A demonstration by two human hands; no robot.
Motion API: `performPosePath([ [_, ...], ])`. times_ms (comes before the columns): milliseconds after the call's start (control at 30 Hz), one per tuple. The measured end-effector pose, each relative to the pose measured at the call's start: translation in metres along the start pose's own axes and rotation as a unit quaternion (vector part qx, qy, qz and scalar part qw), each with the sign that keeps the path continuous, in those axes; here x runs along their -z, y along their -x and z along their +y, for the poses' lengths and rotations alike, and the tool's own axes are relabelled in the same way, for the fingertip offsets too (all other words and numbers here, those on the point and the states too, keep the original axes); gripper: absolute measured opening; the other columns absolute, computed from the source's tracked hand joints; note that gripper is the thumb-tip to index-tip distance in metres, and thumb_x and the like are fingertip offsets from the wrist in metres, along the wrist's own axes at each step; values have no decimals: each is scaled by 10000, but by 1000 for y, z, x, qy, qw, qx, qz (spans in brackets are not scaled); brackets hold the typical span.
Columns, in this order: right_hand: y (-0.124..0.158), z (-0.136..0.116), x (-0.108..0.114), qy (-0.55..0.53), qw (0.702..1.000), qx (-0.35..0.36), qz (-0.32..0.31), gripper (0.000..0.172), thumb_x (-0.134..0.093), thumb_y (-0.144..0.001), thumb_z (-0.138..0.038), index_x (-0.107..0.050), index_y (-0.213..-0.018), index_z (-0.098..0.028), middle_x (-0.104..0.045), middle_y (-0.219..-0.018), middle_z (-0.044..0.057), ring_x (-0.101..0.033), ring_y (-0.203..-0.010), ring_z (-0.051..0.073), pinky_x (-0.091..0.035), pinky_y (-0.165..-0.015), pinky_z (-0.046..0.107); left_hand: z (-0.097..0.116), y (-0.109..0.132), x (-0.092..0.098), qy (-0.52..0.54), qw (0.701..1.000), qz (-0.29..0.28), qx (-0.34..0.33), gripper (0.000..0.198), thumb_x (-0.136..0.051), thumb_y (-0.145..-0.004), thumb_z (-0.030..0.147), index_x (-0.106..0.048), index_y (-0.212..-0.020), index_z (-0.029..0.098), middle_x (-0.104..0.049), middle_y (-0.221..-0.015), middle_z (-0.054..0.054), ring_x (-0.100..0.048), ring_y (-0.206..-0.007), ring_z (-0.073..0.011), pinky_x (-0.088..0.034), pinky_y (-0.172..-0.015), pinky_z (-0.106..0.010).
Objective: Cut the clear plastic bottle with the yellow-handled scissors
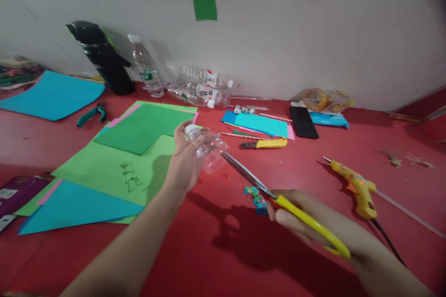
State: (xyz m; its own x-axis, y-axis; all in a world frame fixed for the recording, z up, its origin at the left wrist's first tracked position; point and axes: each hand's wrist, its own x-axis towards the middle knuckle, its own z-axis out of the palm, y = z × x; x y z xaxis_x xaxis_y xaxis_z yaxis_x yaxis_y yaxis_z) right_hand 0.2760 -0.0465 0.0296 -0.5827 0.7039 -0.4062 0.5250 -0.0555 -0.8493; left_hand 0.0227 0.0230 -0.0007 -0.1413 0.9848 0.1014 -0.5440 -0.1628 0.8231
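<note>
My left hand (186, 160) grips the clear top part of a plastic bottle (212, 151), its white cap tilted up toward the wall and its cut end facing right. My right hand (299, 213) holds yellow-handled scissors (252, 178), whose tips are right beside the bottle piece's edge. The blades look close together. Below the scissors, a small heap of coloured stars (256, 198) lies on the red table (209, 250). Green paper sheets (146, 125) spread out to the left of my left hand.
Beyond my hands lie a yellow utility knife (270, 144), coloured paper strips (263, 124) and a black phone (304, 121). A corded yellow glue gun (358, 185) rests at right. Bottles (195, 93) and a black flask (104, 62) are by the wall; pliers (92, 113) lie left.
</note>
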Motion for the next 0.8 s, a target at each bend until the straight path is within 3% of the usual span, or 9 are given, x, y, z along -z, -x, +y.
performPosePath([
  [200, 1, -6, -2, 71, 997, 15, -3, 604, -403, -848, -797, -401, -704, -211, -348, -676, -41, -304, -598, 121, -219, -508, 256, -1, -1, 3, -4, 1000, 3, -20, 479, -721, -766, 192, -449, -1144, 306, -654, -1023, -1, -701, -895, -171, -550, -820, -326],
  [800, -12, -3, -19, -43, 999, 23, -5, 592, -451, -815, -815, -352, -722, -239, -392, -597, -68, -346, -477, 80, -250, -421, 220, -9, 8, -8, -72, 996, 45, -41, 492, -647, -810, 200, -370, -1207, 285, -602, -865, 32, -635, -824, -133, -472, -881, -312],
])
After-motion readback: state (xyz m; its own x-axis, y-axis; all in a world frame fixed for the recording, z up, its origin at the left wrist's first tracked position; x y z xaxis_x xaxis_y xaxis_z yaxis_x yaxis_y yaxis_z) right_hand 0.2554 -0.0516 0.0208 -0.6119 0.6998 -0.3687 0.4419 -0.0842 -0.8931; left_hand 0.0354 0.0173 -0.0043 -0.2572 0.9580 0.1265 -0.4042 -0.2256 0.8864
